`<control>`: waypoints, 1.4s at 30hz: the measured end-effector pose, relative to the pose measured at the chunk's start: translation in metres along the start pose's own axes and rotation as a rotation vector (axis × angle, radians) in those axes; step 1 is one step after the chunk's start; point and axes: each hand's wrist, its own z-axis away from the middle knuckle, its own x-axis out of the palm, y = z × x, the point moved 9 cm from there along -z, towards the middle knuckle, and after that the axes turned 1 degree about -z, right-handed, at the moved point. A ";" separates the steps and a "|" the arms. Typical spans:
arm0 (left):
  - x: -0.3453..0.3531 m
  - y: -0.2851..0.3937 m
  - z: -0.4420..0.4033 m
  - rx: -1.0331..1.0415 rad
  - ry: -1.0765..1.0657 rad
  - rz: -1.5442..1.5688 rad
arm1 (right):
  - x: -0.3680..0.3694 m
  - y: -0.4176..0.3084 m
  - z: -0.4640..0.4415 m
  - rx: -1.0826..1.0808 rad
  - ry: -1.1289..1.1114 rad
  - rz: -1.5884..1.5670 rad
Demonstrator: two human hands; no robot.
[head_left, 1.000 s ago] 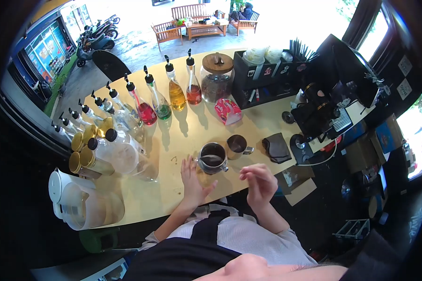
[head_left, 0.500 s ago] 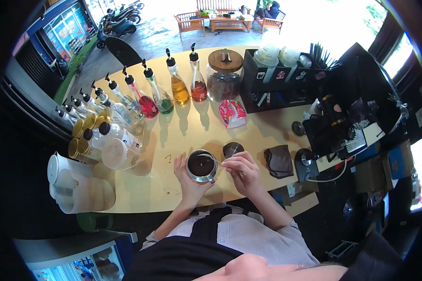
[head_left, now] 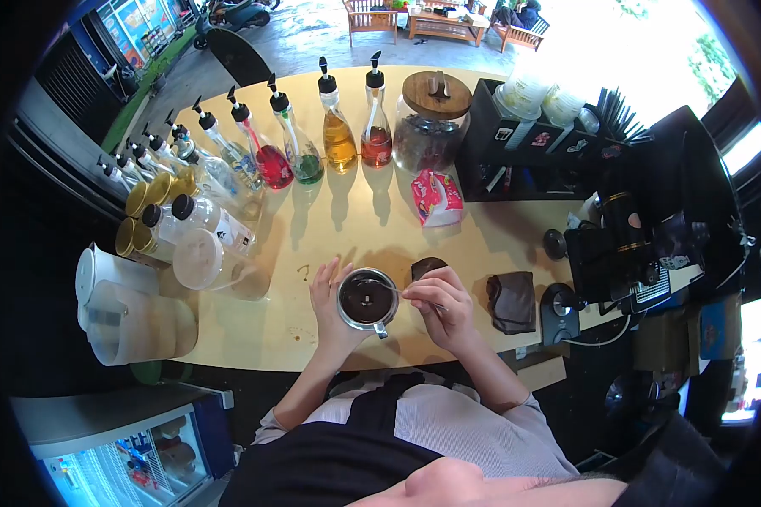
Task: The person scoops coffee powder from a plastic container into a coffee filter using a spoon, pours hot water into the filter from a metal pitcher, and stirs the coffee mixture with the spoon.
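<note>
My left hand (head_left: 331, 313) is wrapped against the left side of a metal cup (head_left: 380, 328) with a side handle, its fingers reaching up along the wall. Dark brown liquid (head_left: 365, 302) fills the cup, with a small bright reflection at its centre. From the right, my right hand (head_left: 445, 309) pinches the thin metal handle of a spoon (head_left: 392, 288), whose other end dips into the liquid and is hidden. Just behind the right hand lies a dark round object (head_left: 429, 267), partly covered by the fingers. A folded brown cloth (head_left: 511, 302) rests farther right.
Pump bottles of coloured syrup (head_left: 340, 139) curve along the back left. A wooden-lidded jar (head_left: 432, 139), a pink packet (head_left: 438, 201) and a black cup-and-straw organiser (head_left: 516, 156) stand behind. Clear pitchers (head_left: 135, 334) sit at left; a black machine (head_left: 626, 245) occupies the right.
The head view has shifted, so most of the tabletop things appear slightly displaced. Both hands keep their holds on the cup and spoon, and the spoon's angle over the cup differs slightly.
</note>
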 end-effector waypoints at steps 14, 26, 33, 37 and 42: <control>0.015 -0.010 0.001 -0.099 0.003 0.366 | 0.008 0.003 -0.002 -0.032 -0.037 -0.016; 0.028 -0.023 0.000 -0.079 -0.066 0.497 | 0.009 0.016 -0.003 -0.009 0.007 -0.092; 0.028 -0.021 -0.003 -0.063 -0.116 0.579 | 0.009 0.016 -0.003 -0.058 0.010 -0.104; 0.033 -0.028 0.002 -0.172 -0.147 0.637 | 0.013 0.010 -0.002 -0.066 -0.046 -0.138; 0.029 -0.028 0.001 -0.182 -0.129 0.613 | 0.011 0.011 0.002 -0.075 0.006 -0.121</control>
